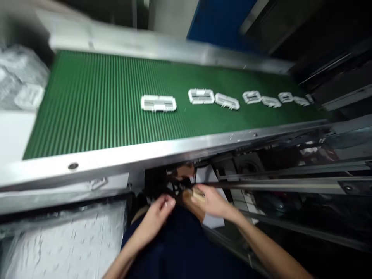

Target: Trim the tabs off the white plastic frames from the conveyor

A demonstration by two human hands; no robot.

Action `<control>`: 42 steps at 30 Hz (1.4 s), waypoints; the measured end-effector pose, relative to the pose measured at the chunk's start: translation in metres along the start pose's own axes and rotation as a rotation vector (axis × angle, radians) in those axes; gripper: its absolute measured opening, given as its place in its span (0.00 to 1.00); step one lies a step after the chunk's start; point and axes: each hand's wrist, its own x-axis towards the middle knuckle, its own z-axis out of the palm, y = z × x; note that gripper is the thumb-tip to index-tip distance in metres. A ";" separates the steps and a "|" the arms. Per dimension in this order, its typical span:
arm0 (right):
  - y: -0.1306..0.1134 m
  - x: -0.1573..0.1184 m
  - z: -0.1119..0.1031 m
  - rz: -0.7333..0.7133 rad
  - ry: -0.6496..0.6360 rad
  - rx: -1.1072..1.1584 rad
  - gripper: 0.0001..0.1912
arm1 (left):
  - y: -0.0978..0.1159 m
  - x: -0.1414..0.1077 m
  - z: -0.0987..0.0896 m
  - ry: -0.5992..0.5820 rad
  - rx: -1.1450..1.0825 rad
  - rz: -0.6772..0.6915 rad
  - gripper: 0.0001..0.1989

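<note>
My right hand [214, 201] has its fingers wrapped round a small tan blocky piece [198, 195], material too blurred to name, near side of the green ribbed conveyor belt [101, 116]; I judge it light and stiff, best pinched by its sides. My left hand [158, 215] is curled; whether it holds anything, I can't tell.

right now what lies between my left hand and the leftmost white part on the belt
In the head view, from your left hand upward: a dark area, the metal rail, then ribbed green belt to the white part.
</note>
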 end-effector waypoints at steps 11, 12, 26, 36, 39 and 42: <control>-0.008 -0.027 -0.013 -0.179 0.318 -0.115 0.04 | 0.060 0.011 -0.011 -0.360 -0.084 -0.078 0.27; -0.011 -0.028 -0.017 -0.223 0.337 -0.152 0.06 | 0.068 0.011 -0.008 -0.371 -0.262 -0.113 0.30; -0.050 -0.023 -0.073 -0.400 0.207 -0.731 0.11 | 0.103 0.015 0.003 -0.332 -0.490 -0.019 0.32; -0.050 -0.017 -0.072 -0.427 0.249 -0.741 0.08 | 0.109 0.017 -0.001 -0.348 -0.437 -0.018 0.32; -0.052 -0.016 -0.073 -0.432 0.255 -0.736 0.07 | 0.107 0.017 -0.002 -0.353 -0.435 -0.014 0.31; -0.053 -0.016 -0.075 -0.431 0.243 -0.724 0.06 | 0.106 0.017 -0.004 -0.347 -0.424 -0.014 0.30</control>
